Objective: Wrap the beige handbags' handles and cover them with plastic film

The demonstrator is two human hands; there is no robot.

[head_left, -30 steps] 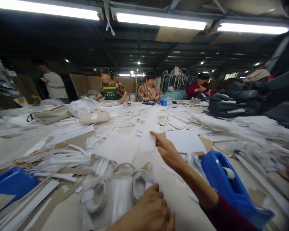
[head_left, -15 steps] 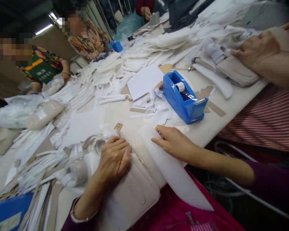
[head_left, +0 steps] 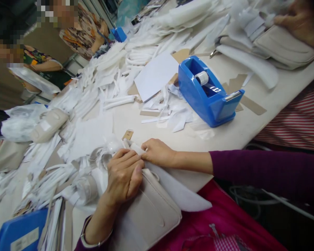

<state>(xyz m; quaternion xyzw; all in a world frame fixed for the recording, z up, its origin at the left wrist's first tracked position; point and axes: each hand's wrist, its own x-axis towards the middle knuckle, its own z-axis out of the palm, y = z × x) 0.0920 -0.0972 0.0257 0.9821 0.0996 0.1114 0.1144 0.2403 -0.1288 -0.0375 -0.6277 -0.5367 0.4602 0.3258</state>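
A beige bag (head_left: 149, 212) lies at the near table edge, partly over my lap. My left hand (head_left: 124, 174) rests on its top end, fingers curled down over the edge. My right hand (head_left: 157, 153) meets it from the right, fingers bent and pinching the end of a white foam sheet (head_left: 180, 193) that lies along the bag and hangs over the table edge. The bag's plastic-wrapped metal rings (head_left: 99, 158) sit just left of my left hand.
A blue tape dispenser (head_left: 209, 92) stands to the right beyond my hands, amid white paper scraps (head_left: 170, 113) and a white sheet (head_left: 155, 75). Piles of white strips cover the table behind. Another person's hand (head_left: 300, 24) holds a beige bag (head_left: 282, 47) at top right. Two people sit far left.
The view tipped from the far room down to the table edge. My right hand drew back from the far sheet, brought the foam strip in, and now meets my left hand at the bag.
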